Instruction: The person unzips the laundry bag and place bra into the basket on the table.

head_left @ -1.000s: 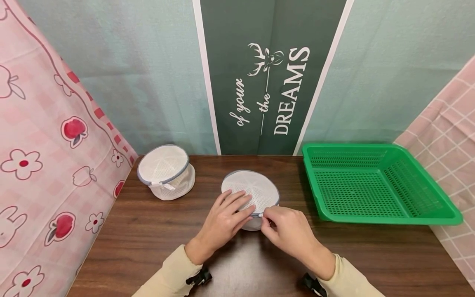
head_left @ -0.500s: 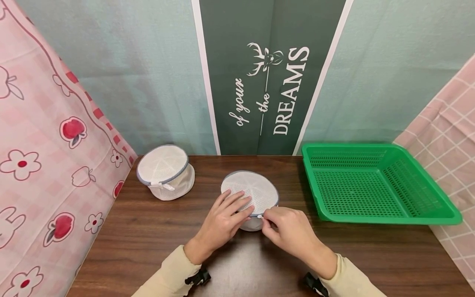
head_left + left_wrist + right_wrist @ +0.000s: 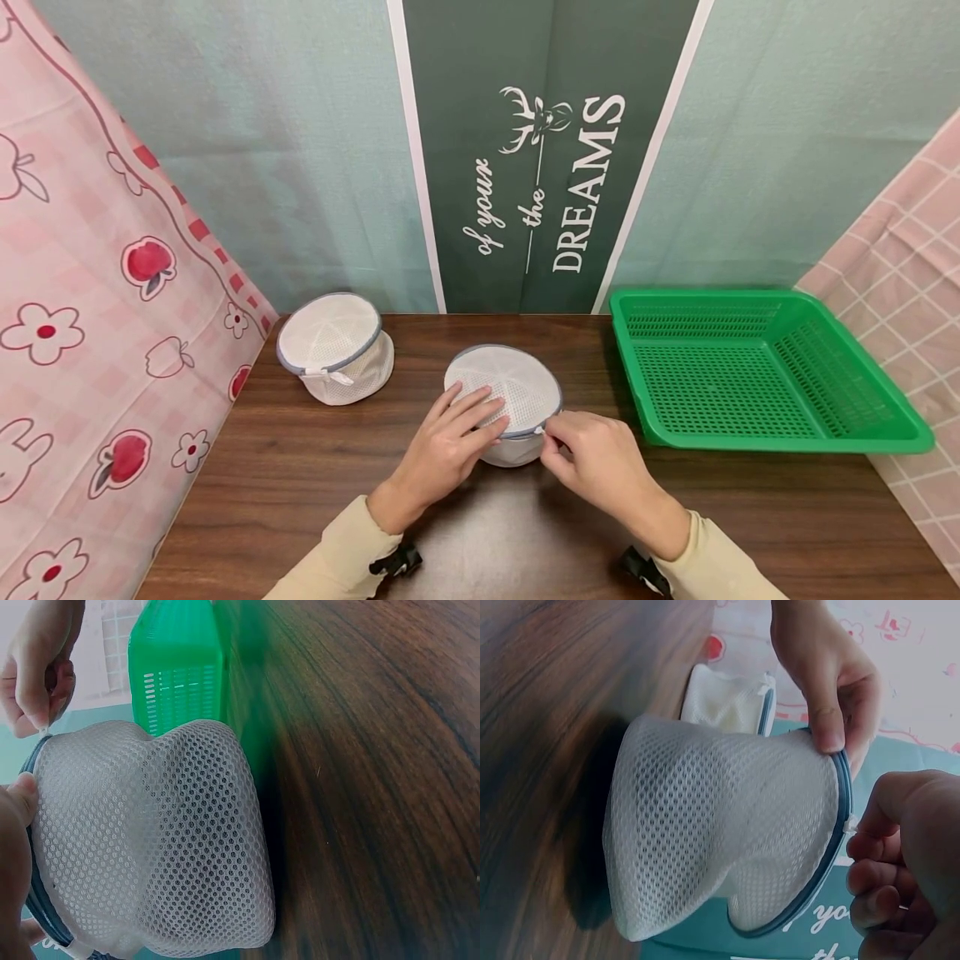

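A white mesh laundry bag (image 3: 517,377) with a blue-grey zipped rim stands on the table in front of me. My left hand (image 3: 442,446) lies over its near left side, fingers spread across the mesh top and thumb against the side at the rim, so the edge sits between them. At the front right of the rim, my right hand (image 3: 600,454) pinches the small white zipper pull (image 3: 850,824) between thumb and forefinger. The left wrist view shows the bag's mesh side (image 3: 172,840) bulging, with a crease down the middle.
A second white mesh bag (image 3: 330,329) with the same blue-grey rim stands at the back left of the wooden table (image 3: 300,475). A green plastic basket (image 3: 787,444) occupies the back right. Printed cloths (image 3: 322,183) hang behind and at both sides.
My right hand has moved slightly right along the rim with the zipper pull. The left hand and the bag have shifted a little to the left.
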The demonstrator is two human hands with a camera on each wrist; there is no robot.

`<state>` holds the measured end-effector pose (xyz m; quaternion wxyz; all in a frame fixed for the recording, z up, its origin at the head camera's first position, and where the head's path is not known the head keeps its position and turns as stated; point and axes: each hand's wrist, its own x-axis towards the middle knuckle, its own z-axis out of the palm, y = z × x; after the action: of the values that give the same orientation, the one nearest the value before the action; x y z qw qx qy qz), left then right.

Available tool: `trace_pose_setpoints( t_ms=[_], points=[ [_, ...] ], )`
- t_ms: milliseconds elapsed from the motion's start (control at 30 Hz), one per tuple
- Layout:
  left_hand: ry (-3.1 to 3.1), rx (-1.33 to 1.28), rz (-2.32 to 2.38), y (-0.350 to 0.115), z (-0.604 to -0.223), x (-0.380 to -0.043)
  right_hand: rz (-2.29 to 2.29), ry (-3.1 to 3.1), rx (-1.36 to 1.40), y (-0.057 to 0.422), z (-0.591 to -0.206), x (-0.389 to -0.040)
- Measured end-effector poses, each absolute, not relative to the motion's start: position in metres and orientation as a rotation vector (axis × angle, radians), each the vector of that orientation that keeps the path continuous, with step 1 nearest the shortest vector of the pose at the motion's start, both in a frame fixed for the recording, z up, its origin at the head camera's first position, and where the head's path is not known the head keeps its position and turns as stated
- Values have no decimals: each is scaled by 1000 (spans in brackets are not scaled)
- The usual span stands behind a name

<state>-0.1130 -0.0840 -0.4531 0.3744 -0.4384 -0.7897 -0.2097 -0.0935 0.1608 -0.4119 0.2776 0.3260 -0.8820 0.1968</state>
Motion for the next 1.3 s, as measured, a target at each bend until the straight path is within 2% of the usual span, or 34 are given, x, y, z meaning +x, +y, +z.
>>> trace_pose_setpoints(
  t_ms=[1300],
  points=[
    [-1935, -1184, -532, -91, -454, -115, 454, -2408, 592, 183, -417, -109]
  ],
)
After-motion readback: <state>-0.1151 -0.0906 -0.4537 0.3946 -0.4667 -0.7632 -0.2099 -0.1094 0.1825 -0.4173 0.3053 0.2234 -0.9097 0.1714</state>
